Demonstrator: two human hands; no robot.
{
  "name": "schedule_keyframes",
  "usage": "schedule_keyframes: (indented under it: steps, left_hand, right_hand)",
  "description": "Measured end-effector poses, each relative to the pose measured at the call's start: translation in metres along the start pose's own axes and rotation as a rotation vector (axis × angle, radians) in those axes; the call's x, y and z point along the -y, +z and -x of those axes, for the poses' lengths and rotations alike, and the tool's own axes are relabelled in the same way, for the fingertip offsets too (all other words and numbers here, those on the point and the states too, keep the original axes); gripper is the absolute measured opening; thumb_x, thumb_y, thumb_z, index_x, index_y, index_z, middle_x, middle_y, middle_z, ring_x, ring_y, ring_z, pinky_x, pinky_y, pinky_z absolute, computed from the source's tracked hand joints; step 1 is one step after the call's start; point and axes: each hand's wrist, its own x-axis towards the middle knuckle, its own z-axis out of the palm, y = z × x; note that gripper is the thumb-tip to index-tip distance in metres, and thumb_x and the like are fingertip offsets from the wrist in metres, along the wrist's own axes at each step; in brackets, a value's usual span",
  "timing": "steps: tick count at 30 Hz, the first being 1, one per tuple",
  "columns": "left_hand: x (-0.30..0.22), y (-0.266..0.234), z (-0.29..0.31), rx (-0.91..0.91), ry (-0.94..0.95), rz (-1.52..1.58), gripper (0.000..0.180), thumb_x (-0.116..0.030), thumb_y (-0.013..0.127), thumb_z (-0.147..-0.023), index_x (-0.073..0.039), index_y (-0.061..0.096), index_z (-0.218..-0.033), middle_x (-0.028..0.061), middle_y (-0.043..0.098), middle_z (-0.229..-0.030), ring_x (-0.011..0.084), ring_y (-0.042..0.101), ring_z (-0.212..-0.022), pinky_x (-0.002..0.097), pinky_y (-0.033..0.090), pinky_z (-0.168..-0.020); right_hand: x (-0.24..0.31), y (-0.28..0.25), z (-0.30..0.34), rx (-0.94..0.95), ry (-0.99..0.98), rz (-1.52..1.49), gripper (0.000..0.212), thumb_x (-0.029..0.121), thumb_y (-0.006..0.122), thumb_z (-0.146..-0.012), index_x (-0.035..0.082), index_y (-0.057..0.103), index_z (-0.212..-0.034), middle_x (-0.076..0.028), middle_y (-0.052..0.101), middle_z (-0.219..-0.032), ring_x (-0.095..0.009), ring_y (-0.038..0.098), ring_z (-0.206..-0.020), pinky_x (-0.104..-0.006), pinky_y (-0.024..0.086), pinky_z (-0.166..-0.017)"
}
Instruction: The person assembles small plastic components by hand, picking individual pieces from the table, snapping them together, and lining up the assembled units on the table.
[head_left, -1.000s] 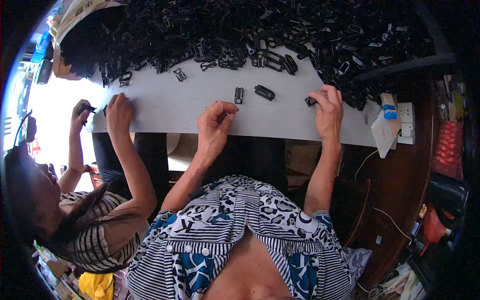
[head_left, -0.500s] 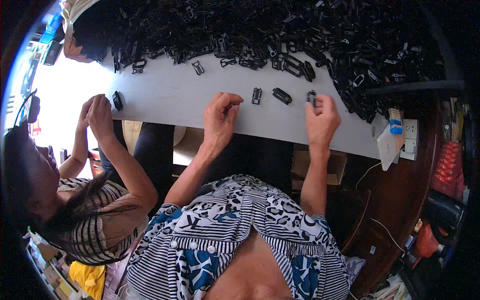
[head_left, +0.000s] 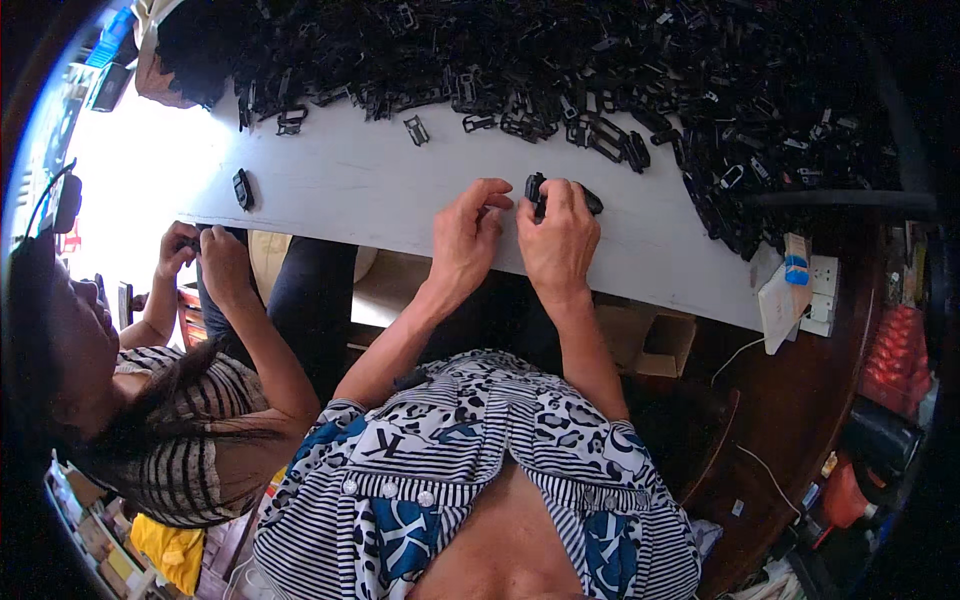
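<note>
My right hand (head_left: 560, 240) is over the pale table, its thumb and fingers closed round a small black plastic part (head_left: 535, 187). Fingers hide much of that part, so I cannot tell whether it is one piece or two together. Just left of it, my left hand (head_left: 466, 235) holds nothing; its fingers are curved, with the thumb apart from them. A rounded black plastic piece (head_left: 593, 203) pokes out from behind my right fingers. Farther back, a small open black frame (head_left: 416, 130) lies alone on the table.
A large heap of black plastic parts (head_left: 500, 60) covers the back of the table (head_left: 350, 190). To my left, a co-worker's hands (head_left: 222, 262) hold a small dark thing, near a black piece (head_left: 243, 189). A white socket strip (head_left: 822, 290) stands at right.
My right hand has come left with its black part, close to my left hand and the piece lying there. The co-worker's hands have moved down and slightly right. The view has shifted slightly.
</note>
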Motion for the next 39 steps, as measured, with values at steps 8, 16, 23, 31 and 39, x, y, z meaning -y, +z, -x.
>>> schedule_keyframes:
  steps: [8, 16, 23, 31, 39]
  left_hand:
    - [-0.002, -0.004, -0.001, 0.06, -0.092, -0.02, 0.035, 0.012, 0.051, -0.086, -0.003, 0.059, -0.116, 0.0093, 0.07, -0.1, 0.0147, 0.066, -0.089, 0.0293, 0.052, -0.079]
    - [0.001, -0.003, -0.002, 0.072, -0.101, 0.032, 0.038, 0.011, 0.051, -0.085, -0.002, 0.057, -0.12, 0.0092, 0.069, -0.106, 0.013, 0.064, -0.084, 0.0276, 0.052, -0.076]
    - [0.0, -0.001, -0.022, 0.091, -0.096, 0.097, 0.052, 0.014, 0.054, -0.079, -0.005, 0.055, -0.128, 0.0071, 0.068, -0.116, 0.0101, 0.056, -0.074, 0.0248, 0.05, -0.069]
    - [-0.003, 0.003, -0.022, 0.113, -0.086, -0.012, 0.053, 0.013, 0.064, -0.074, -0.004, 0.059, -0.123, 0.0055, 0.072, -0.106, 0.0075, 0.053, -0.07, 0.0238, 0.048, -0.066]
    - [-0.003, 0.002, -0.02, 0.099, -0.081, -0.024, 0.053, 0.012, 0.065, -0.074, -0.004, 0.058, -0.124, 0.0064, 0.072, -0.108, 0.0085, 0.055, -0.068, 0.0244, 0.049, -0.065]
  right_hand:
    - [-0.002, -0.001, -0.003, 0.036, -0.032, 0.041, 0.024, 0.01, 0.07, -0.081, 0.001, 0.052, -0.095, -0.016, 0.057, -0.091, -0.035, 0.063, -0.08, -0.0445, 0.051, -0.066]
    - [-0.01, 0.001, -0.004, 0.009, -0.035, 0.034, 0.024, 0.008, 0.069, -0.08, 0.001, 0.054, -0.098, -0.016, 0.059, -0.094, -0.035, 0.063, -0.082, -0.0443, 0.051, -0.068]
    - [-0.013, -0.007, 0.002, 0.14, 0.033, -0.259, 0.036, 0.003, 0.072, -0.075, -0.003, 0.061, -0.108, -0.013, 0.061, -0.092, -0.028, 0.061, -0.069, -0.0388, 0.05, -0.064]
    - [-0.021, -0.02, 0.007, 0.1, 0.089, -0.355, 0.032, 0.001, 0.073, -0.072, 0.001, 0.066, -0.104, -0.01, 0.06, -0.089, -0.021, 0.059, -0.065, -0.0353, 0.049, -0.061]
    - [-0.017, -0.019, 0.011, 0.125, -0.068, -0.153, 0.034, 0.005, 0.075, -0.073, 0.001, 0.064, -0.105, -0.013, 0.059, -0.095, -0.032, 0.063, -0.085, -0.0418, 0.051, -0.072]
